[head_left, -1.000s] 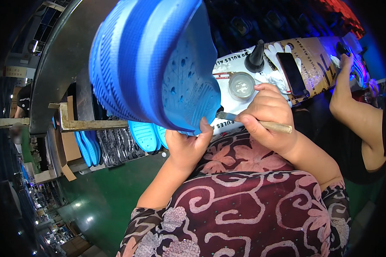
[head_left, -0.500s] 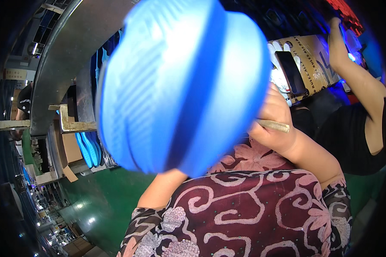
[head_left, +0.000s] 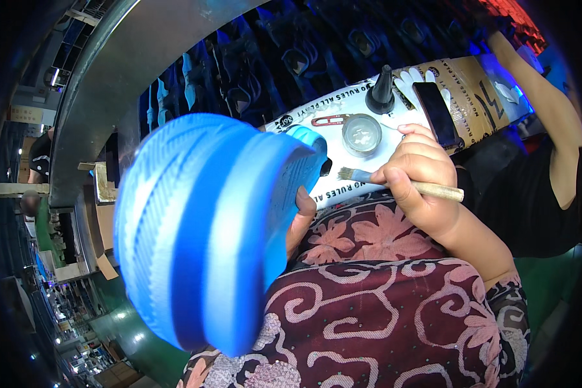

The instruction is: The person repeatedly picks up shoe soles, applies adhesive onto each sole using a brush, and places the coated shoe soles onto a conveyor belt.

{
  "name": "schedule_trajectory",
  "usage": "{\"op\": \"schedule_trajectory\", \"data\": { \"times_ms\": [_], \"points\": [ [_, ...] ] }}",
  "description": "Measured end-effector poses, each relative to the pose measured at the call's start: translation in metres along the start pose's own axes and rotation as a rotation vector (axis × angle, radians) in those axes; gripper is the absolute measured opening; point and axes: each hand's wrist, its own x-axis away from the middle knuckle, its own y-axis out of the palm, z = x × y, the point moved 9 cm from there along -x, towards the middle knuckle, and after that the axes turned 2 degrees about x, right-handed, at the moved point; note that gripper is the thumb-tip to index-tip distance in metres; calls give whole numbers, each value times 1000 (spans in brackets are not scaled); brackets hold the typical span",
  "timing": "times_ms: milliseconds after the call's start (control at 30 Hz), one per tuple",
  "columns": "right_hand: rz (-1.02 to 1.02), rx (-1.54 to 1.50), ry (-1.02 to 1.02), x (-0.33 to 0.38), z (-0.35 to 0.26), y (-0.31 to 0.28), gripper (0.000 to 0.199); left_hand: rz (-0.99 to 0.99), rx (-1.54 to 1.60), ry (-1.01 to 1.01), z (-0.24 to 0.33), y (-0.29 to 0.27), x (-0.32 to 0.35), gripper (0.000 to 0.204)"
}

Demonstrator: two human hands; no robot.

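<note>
A large blue shoe sole (head_left: 194, 226) with a ribbed side and a darker blue band fills the left of the view, close up and slightly blurred. My left hand (head_left: 302, 216) grips its inner side; most of that hand is hidden behind the sole. In my right hand (head_left: 420, 171) is a brush (head_left: 441, 191) with a pale wooden handle, its bristles pointing left toward the sole's far end. Just beyond the brush, a round cup (head_left: 362, 137) of clear liquid stands on a white-topped board (head_left: 339, 145).
Beside the cup are a red-handled tool (head_left: 328, 121) and a black nozzle bottle (head_left: 381, 94). Farther right lie a phone (head_left: 436, 113) and white gloves (head_left: 407, 81). A co-worker's arm (head_left: 549, 116) reaches in at right. Dark items fill the conveyor (head_left: 265, 48) behind a metal edge (head_left: 103, 84).
The sole has swung left and down, uncovering the cup, bottle and red-handled tool. My left fingers and the brush's bristles now show. My right hand has shifted slightly right.
</note>
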Motion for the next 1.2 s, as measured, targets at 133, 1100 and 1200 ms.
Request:
{"op": "schedule_trajectory", "data": {
  "times_ms": [133,1100,1200],
  "points": [
    [15,-56,-29,-2,-3,-1,16,-97,-63,39,15,12,-6,30],
    [32,28,55,2,13,-11,19,35,49,158,26,3,-27,37],
    [92,-4,126,11,24,-30,23,-82,92,45,40,-10,-41,49]
  ]
}}
